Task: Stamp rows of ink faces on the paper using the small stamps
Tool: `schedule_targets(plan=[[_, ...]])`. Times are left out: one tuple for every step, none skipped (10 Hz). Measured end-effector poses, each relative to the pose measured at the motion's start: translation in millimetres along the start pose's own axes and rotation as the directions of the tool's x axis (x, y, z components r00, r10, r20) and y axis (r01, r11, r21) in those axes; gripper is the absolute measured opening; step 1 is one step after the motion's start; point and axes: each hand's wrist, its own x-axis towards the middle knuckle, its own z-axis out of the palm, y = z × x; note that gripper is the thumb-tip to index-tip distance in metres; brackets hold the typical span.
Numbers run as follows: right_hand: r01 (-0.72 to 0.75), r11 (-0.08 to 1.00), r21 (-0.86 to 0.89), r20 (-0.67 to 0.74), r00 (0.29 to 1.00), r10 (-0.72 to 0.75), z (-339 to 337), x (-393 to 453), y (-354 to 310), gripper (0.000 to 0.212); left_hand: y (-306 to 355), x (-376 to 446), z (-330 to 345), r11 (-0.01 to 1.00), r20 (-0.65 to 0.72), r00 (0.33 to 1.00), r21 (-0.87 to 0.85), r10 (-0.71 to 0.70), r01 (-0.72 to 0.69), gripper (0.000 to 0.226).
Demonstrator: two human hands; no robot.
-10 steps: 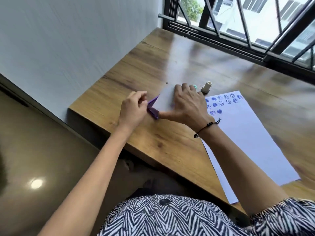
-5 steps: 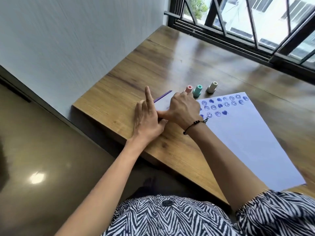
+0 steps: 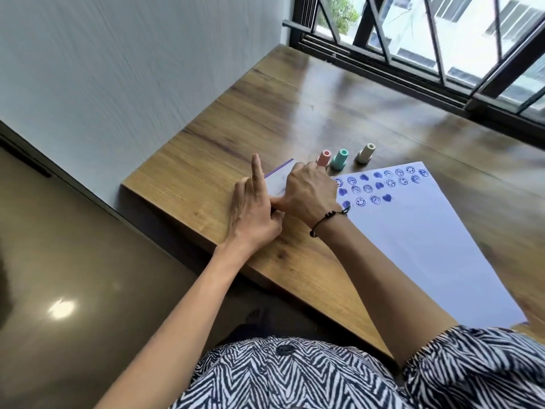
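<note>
A flat white ink pad case [image 3: 279, 179] with a purple edge lies closed on the wooden table [image 3: 250, 119]. My right hand [image 3: 306, 196] lies over the case, thumb at its near edge. My left hand [image 3: 253, 214] presses against the case's left side and near corner, index finger stretched along it. Just behind stand a pink stamp [image 3: 324, 157], a teal stamp [image 3: 339, 159] and a beige stamp [image 3: 365, 153]. To the right lies the white paper [image 3: 427, 237], with rows of blue faces and hearts [image 3: 374, 188] across its top.
A grey wall [image 3: 118, 69] runs along the table's left end. A black-framed window with a grille [image 3: 413, 39] lines the far edge. The table's near edge cuts diagonally in front of me, and the paper's lower corner overhangs it.
The case's lid stood open a second ago with my left hand at it; it is now down flat. My left hand has slid against the case, and the view has shifted slightly.
</note>
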Motion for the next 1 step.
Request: schedule_targets(plan=[[0.008, 0.998, 0.067, 0.025, 1.0, -0.01, -11.7, 1.3, 2.9, 0.071, 1.0, 3.6, -4.1, 1.0, 0.065, 0.998, 0.0, -0.009, 0.009, 0.113]])
